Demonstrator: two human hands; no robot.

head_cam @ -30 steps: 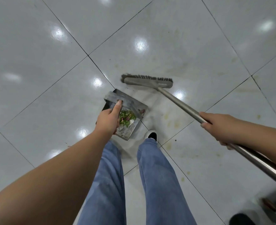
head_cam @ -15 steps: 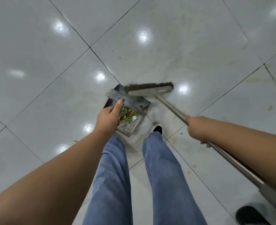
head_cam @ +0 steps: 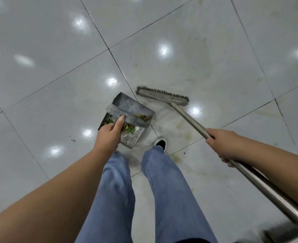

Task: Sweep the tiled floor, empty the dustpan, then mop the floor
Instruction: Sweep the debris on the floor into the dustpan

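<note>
A grey metal dustpan (head_cam: 127,106) holds green and brown scraps above the glossy white tiled floor (head_cam: 39,85). My left hand (head_cam: 108,135) grips its flat handle strip, thumb laid along it. A push broom (head_cam: 163,95) with short dark bristles rests on the floor just right of the pan's far corner. Its metal pole runs down to the lower right. My right hand (head_cam: 221,145) grips the pole partway along.
My two legs in blue jeans (head_cam: 164,181) stand below the dustpan, one dark shoe toe (head_cam: 160,143) showing. Yellowish stains mark the tiles around the broom. A small crumb (head_cam: 73,140) lies on the floor left of my left hand. A dark object sits at the bottom right corner.
The broom head has swung away from the dustpan's mouth to the right and further out. My left hand still holds the dustpan in about the same spot.
</note>
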